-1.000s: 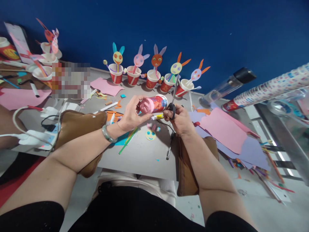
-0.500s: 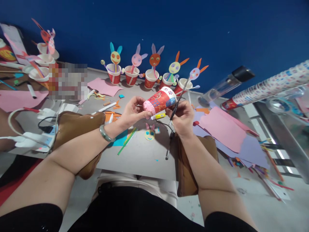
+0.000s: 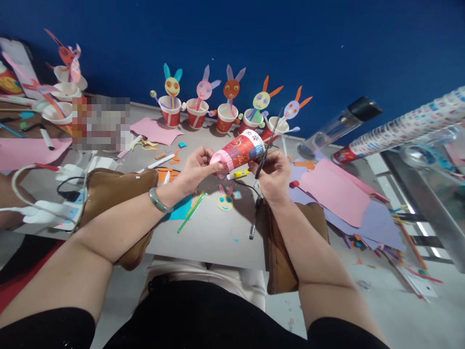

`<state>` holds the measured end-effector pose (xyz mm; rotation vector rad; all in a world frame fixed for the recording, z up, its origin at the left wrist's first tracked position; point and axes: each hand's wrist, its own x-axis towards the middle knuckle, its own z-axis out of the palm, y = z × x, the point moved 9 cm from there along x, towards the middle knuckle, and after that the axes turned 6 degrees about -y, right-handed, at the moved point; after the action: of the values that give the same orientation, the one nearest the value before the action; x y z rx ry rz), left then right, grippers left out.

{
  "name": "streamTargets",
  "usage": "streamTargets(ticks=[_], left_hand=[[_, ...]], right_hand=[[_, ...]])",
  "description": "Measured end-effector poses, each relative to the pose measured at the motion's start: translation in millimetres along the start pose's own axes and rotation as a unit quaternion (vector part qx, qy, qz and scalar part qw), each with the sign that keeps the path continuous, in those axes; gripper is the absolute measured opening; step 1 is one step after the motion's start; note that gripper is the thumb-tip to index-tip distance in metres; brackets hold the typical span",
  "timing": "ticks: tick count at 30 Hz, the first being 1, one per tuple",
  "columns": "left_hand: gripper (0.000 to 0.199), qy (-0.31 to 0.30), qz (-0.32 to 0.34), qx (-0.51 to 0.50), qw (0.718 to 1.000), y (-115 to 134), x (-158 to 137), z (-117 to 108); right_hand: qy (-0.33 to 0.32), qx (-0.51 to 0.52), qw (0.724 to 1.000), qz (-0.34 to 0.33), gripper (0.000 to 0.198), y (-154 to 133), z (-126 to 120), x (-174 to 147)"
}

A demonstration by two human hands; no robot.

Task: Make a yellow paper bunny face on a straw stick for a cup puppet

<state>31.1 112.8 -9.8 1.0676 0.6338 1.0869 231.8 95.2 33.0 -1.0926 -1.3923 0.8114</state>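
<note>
A red paper cup [image 3: 242, 149] with printed patterns is tilted on its side above the table, its white rim toward the right. Soft-looking pink material [image 3: 222, 159] covers its narrow end. My left hand [image 3: 199, 167] is closed on that end, thumb in front. My right hand [image 3: 275, 175] is closed around a thin, dark, pointed tool [image 3: 262, 167], held upward beside the cup's rim. Some of its fingers are behind the tool and cup, so whether they touch the cup is hidden. Below lies a yellow paper rabbit face [image 3: 225, 202] with pink ears.
Several rabbit-decorated cups [image 3: 225, 119] line the blue wall. Green and yellow straws [image 3: 192, 212], a yellow glue-stick-like tube [image 3: 239, 174] and a pen [image 3: 252, 230] lie on the table. Brown cushions [image 3: 119, 191] flank it. Coloured paper [image 3: 334, 191] and a long cup stack [image 3: 399, 127] are at right.
My left hand has shifted slightly left and down, and more of the pink material shows at the cup's narrow end. My right hand stays nearly in place with the dark tool.
</note>
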Motion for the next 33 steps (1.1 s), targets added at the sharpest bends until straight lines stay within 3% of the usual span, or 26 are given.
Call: streamTargets(ticks=[7,10,15,21,29,33], left_hand=[[0.032,-0.010,-0.056,-0.032,0.998,-6.5,-2.4,6.3],[0.035,-0.011,-0.061,-0.037,0.997,-6.8,-2.2,8.1],[0.046,0.000,-0.041,-0.028,0.999,-3.6,-1.7,5.5],[0.045,-0.017,-0.037,-0.029,0.999,-5.0,-0.9,6.2],[0.031,-0.036,0.004,-0.013,0.999,0.0,-1.4,8.4],[0.021,-0.006,0.011,0.001,1.000,2.2,-1.9,3.3]], right_hand=[[0.018,-0.015,1.000,-0.018,0.041,-1.3,-4.9,1.9],[0.011,-0.008,1.000,-0.019,0.041,-1.9,-4.3,2.2],[0.002,0.000,1.000,-0.018,0.042,-0.8,-2.6,2.2],[-0.014,0.016,1.000,-0.017,0.043,1.1,-0.8,2.2],[-0.001,0.056,0.998,0.013,0.047,4.0,-3.1,4.4],[-0.005,0.071,0.997,0.023,0.045,5.4,-2.8,2.9]])
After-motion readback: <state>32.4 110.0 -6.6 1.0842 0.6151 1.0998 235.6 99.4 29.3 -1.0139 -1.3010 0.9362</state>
